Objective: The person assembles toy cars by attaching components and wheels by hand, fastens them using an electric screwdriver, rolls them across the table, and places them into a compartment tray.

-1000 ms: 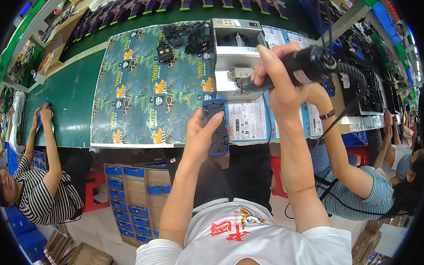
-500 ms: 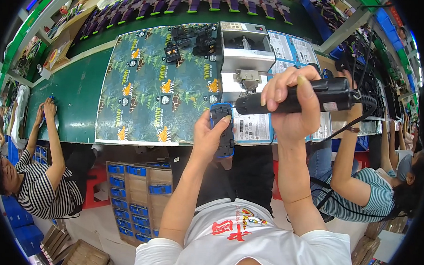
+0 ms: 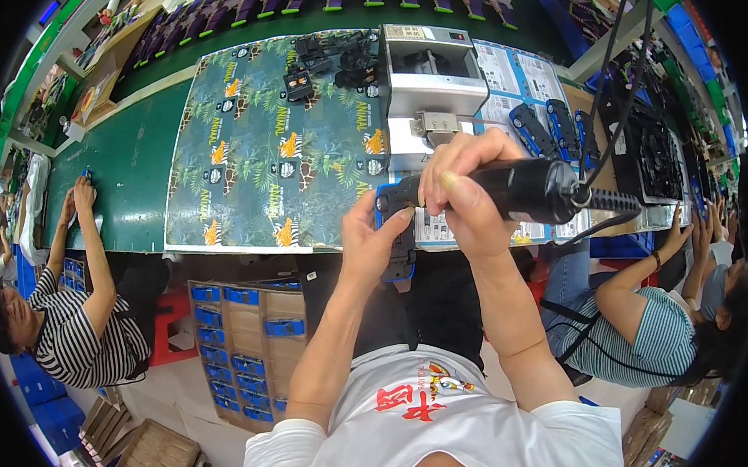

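Power driver point(image 3: 526, 187) blk; toy car point(image 3: 403, 261) blk w/ blue edge; sheet point(image 3: 255, 184) dk grn, animal print.

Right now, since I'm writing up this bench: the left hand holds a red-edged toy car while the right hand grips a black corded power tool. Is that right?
Not quite: the toy car is blue-edged, not red-edged, as the head view shows. The left hand does hold it, and the right hand grips the black corded power tool.

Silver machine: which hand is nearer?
Right. The right hand is just in front of the silver machine; the left hand is farther off, below and to its left in view.
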{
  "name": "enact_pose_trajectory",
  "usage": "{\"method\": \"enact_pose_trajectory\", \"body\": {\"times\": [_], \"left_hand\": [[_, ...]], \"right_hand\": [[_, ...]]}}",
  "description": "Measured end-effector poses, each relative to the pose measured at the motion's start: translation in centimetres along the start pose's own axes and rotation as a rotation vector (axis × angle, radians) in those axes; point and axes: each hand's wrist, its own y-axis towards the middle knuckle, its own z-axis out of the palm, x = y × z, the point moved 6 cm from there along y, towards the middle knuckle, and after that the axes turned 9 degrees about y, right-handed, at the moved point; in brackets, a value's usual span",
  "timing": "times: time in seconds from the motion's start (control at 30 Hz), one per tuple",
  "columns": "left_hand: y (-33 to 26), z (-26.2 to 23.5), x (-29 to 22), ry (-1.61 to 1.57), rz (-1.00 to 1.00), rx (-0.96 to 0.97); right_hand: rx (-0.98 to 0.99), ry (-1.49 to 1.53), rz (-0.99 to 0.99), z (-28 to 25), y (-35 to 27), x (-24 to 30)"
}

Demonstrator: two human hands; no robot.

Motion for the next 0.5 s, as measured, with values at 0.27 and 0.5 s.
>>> {"method": "enact_pose_trajectory", "body": {"times": [0.27, 0.5], "left_hand": [[0.14, -0.01, 0.04, -0.006, -0.037, 0.010], [0.04, -0.15, 0.17, -0.017, -0.047, -0.010]], "right_hand": [[0.013, -0.016, 0.017, -0.32, -0.59, 0.09], [0.095, -0.007, -0.034, -0.62, -0.80, 0.79]]}}
